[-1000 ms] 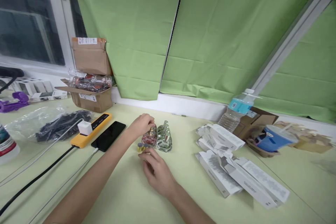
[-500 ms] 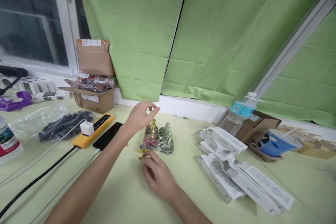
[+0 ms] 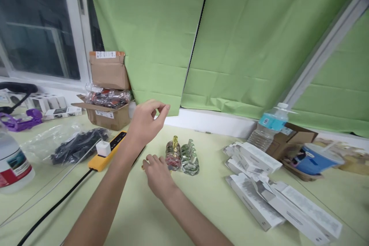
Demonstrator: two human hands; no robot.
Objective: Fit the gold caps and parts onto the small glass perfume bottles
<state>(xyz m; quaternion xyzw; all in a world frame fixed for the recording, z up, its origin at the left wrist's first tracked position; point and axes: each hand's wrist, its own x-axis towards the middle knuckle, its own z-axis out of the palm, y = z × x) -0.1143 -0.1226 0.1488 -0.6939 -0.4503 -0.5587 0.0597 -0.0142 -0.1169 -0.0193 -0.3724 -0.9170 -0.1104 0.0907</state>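
My left hand (image 3: 148,121) is raised above the table, its thumb and forefinger pinched together. Whatever may be between those fingertips is too small to make out. Lower and nearer to me, my right hand (image 3: 158,177) rests at the tabletop with its fingers curled downward, hiding what is under them. A tiny orange-gold piece (image 3: 143,167) shows at its fingertips. Just right of that hand stand small glass bottles with pink-red contents (image 3: 173,157) and a gold-coloured neck. Beside them is a row of several clear, greenish glass bottles (image 3: 190,159).
A yellow power strip (image 3: 99,162) with a white plug lies left of my arm, along with cables and a bagged dark item (image 3: 77,146). White cartons (image 3: 259,188) are piled at right, near a water bottle (image 3: 266,127) and a blue cup (image 3: 314,157). Cardboard boxes (image 3: 111,117) stand at the back left.
My right hand has moved left, away from the bottles, and now covers where the gold caps stood. My left hand has shifted slightly left, still pinched. The view has shifted a little.
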